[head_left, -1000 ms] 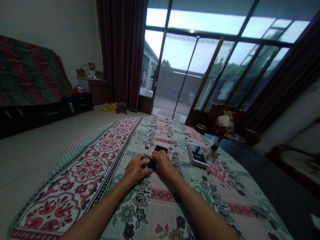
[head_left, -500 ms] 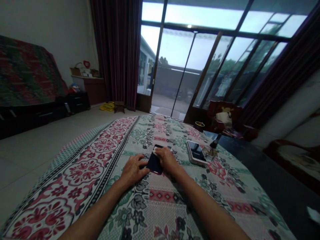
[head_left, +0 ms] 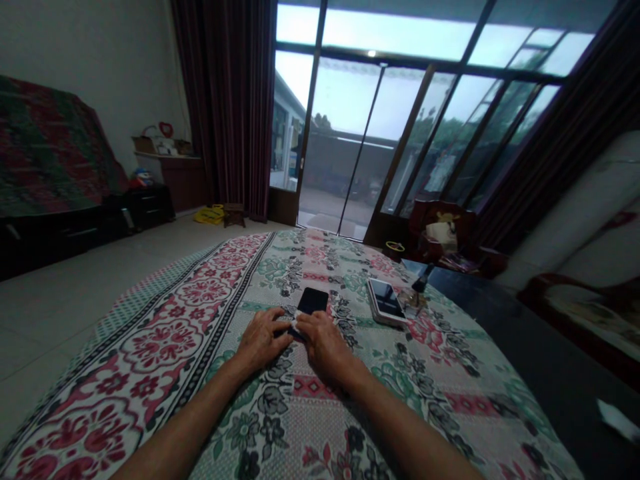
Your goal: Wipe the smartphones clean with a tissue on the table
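Note:
A dark smartphone (head_left: 313,301) lies flat, screen up, on the patterned tablecloth. My left hand (head_left: 263,339) rests at its left side, with thumb and forefinger against the lower left edge, holding it in place. Across the lower part of the screen lies my right hand (head_left: 323,341), fingers pressed together on a small white cloth or tissue (head_left: 296,320). Most of that white piece is hidden under the fingertips, as is the phone's lower right part.
Right of the phone sits a white-edged box with a dark, screen-like top (head_left: 386,301). Beyond it stands a dark-handled brush-like object (head_left: 423,279), its base unclear. The flowered tablecloth (head_left: 170,343) covers the round table. A dark surface (head_left: 505,320) adjoins on the right.
My right hand has slid the white piece down and left, from the phone's upper part to its lower part, uncovering the top. My left hand stays at the phone's edge. The view has shifted slightly.

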The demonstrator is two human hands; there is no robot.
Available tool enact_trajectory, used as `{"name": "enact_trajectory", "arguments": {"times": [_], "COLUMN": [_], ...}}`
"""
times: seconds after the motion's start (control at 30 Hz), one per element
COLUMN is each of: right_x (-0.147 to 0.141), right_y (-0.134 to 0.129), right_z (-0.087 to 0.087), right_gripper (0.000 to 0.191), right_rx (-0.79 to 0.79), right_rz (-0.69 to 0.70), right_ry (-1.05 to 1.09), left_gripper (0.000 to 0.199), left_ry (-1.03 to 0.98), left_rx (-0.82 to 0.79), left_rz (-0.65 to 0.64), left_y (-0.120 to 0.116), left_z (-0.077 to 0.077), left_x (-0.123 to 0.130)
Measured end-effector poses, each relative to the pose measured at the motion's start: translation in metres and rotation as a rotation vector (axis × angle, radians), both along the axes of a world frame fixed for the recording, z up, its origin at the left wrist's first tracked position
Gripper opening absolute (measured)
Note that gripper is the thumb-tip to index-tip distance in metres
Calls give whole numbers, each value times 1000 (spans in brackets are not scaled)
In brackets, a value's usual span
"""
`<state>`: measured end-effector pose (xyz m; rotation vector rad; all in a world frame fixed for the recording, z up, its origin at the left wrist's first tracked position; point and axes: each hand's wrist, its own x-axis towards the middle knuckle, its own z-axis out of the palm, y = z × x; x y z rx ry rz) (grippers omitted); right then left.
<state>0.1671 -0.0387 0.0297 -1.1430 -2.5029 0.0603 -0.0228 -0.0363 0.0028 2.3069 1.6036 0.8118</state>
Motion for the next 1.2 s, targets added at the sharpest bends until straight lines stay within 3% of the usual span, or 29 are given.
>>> {"name": "enact_trajectory", "arguments": {"times": [0.13,0.37,0.47,0.57,0.77,0.87,0.97,1.2], "right_x": [5,18,16,16,22,26,32,31], "right_y": [-6,78,96,82,3,-13,7,93], "right_z": [-4,7,12,8,-5,-10,-11,7], "right_gripper": [26,30,29,31,34,33,36,28], "right_rx": [2,-40,-61,-42,4,1,12,-47], "right_rz": [37,-203,-283,-249,-39,27,-4,-261], "right_ry": [17,-65,-111,-87,26,43,63,-64], "left_gripper": [25,26,26,26,41,37,37,37], "left_ry": [2,22,25,14,17,38,46,26], "left_rx": [31,67,74,89,128,169,183,180], "left_rz": [-2,1,-7,-2,17,-18,-38,-61], "left_y": [0,-2,-3,-4,-1,1,3,8], "left_z": [-2,-2,-1,0,-10,-15,-18,-18], "left_x": [0,1,1,2,3,3,2,3]}}
